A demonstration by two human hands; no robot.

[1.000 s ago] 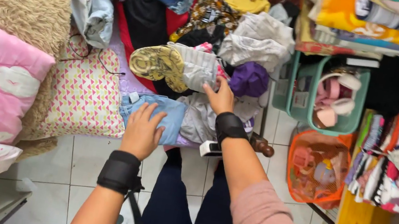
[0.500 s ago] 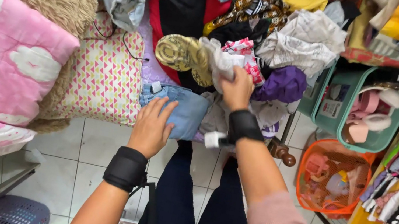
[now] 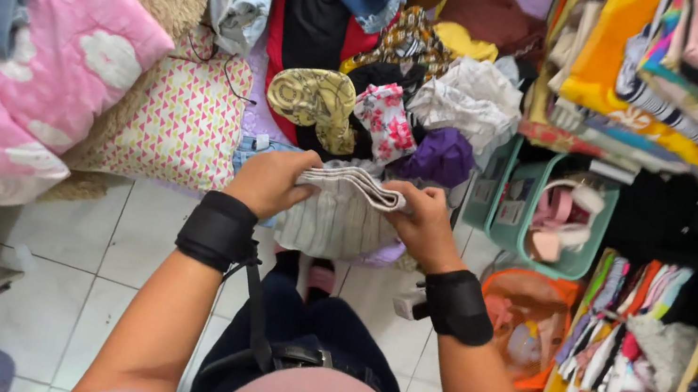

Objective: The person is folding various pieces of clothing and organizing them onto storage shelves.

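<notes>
Here, gripping a folded white striped garment (image 3: 345,210) at both top corners, left hand (image 3: 272,181) and right hand (image 3: 420,225) each clamped on an edge, holding it up before the clothes pile (image 3: 387,88), letting the cloth hang straight.

A pale striped garment (image 3: 343,209), folded over at its top edge, hung mid-scene above the tiled floor, gripped at both upper corners.
</notes>
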